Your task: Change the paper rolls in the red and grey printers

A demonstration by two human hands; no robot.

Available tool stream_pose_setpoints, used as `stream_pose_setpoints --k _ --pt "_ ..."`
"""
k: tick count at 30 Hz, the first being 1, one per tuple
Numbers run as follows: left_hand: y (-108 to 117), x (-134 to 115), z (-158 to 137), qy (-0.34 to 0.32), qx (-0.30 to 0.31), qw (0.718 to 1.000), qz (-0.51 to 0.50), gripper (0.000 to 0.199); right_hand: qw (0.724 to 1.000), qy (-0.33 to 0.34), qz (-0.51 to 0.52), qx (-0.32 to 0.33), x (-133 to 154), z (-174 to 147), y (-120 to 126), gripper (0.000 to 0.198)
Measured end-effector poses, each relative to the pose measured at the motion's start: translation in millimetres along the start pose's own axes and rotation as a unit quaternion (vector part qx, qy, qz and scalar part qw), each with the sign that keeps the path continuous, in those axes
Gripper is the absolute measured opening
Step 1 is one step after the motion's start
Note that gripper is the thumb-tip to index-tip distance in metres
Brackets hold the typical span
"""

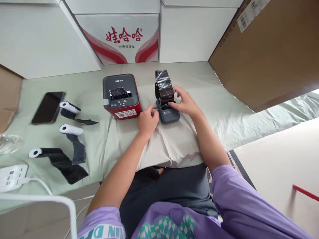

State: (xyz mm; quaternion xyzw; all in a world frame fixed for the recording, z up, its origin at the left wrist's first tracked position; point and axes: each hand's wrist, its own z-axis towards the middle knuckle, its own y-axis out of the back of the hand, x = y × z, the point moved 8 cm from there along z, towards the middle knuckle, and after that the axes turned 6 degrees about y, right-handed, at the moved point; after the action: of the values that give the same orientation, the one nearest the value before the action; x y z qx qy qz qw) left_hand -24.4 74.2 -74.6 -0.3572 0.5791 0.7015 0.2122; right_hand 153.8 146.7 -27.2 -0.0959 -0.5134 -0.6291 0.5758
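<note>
A small dark portable printer (168, 114) lies on the cloth with a long glossy black strip (164, 84) standing up from its far end. My left hand (148, 121) is closed, its fingers curled and its index fingertip against the printer's left side. On the other side, my right hand (185, 102) grips the same printer, thumb over its top near the base of the strip and fingers around the right edge. The contact of the hidden fingertips is out of sight. Left of my hands stands a red and black desktop printer (121, 96), a black strip bunched at its slot.
Several white-cored rolls with black tails, one roll (71, 129) among them, lie left near a phone (48, 107). A white power strip (12, 177) with a cable sits front left. White boxes (194, 35) line the back; a brown carton (269, 49) leans in from the right.
</note>
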Motion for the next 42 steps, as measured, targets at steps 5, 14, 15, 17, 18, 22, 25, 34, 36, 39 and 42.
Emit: stream_pose_setpoints --k 5,14,15,17,18,22,25,34,36,39,42 --pt "0 0 0 0.008 0.006 1.0 0.009 0.033 0.995 0.012 -0.09 0.038 -9 2 -5 0.017" --pt "0 0 1 0.006 0.006 1.0 0.001 0.032 0.999 -0.02 0.014 0.035 3 -1 1 0.034" --pt "1 0 1 0.005 0.006 1.0 -0.005 0.032 0.997 -0.037 0.05 0.048 5 -3 4 0.04" --pt "1 1 2 0.008 0.005 1.0 -0.011 0.031 0.988 -0.066 0.11 0.087 11 -8 7 0.052" --pt "1 2 2 0.01 0.005 1.0 -0.011 0.031 0.983 -0.072 0.13 0.111 15 -11 7 0.059" --pt "1 1 2 0.011 0.005 1.0 -0.01 0.031 0.989 -0.071 0.109 0.067 17 -10 16 0.076" --pt "2 -2 0 0.003 0.004 1.0 -0.002 0.033 0.994 -0.055 0.036 -0.091 5 -5 28 0.072" --pt "-4 -32 -3 -0.215 0.004 0.974 0.073 0.048 0.995 -0.036 0.023 -0.086 -16 4 12 0.078" --pt "-8 -36 2 -0.223 0.02 0.97 0.099 0.049 0.995 -0.038 0.025 -0.088 -13 3 13 0.078" --pt "-13 -44 7 -0.221 0.036 0.966 0.127 0.049 0.994 -0.038 0.032 -0.093 -11 2 14 0.076" --pt "-13 -50 8 -0.217 0.03 0.966 0.139 0.048 0.994 -0.036 0.038 -0.098 -11 2 13 0.075"
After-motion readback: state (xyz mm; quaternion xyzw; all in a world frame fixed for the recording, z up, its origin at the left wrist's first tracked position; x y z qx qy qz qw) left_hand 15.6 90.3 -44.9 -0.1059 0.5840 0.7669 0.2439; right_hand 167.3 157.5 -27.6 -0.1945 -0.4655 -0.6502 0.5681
